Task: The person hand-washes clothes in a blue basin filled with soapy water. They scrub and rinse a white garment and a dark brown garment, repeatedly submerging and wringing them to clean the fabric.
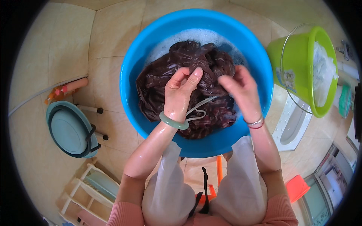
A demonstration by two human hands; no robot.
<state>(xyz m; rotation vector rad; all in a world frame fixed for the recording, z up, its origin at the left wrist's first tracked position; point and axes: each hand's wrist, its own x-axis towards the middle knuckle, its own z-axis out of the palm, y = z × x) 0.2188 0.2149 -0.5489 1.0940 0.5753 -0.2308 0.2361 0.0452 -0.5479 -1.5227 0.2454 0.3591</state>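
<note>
A large round blue basin [132,49] stands before my knees with white suds [181,37] along its far side. Wet dark brown clothing [162,75] fills much of it, with a plaid dark red part [205,126] toward the near side. A pale drawstring [201,103] trails over the cloth. My left hand [181,88], below a green bangle, pinches a raised fold of the brown garment between thumb and fingers. Across from it, my right hand [241,88] grips the same bunched cloth; its fingers are slightly blurred. Both hands are above the basin's middle.
A green bucket [298,64] with a wire handle and white cloth inside stands at the right, beside a white squat toilet [290,124]. Stacked basins [69,130] are at the left, above a white rack [88,192]. Tiled walls surround the floor.
</note>
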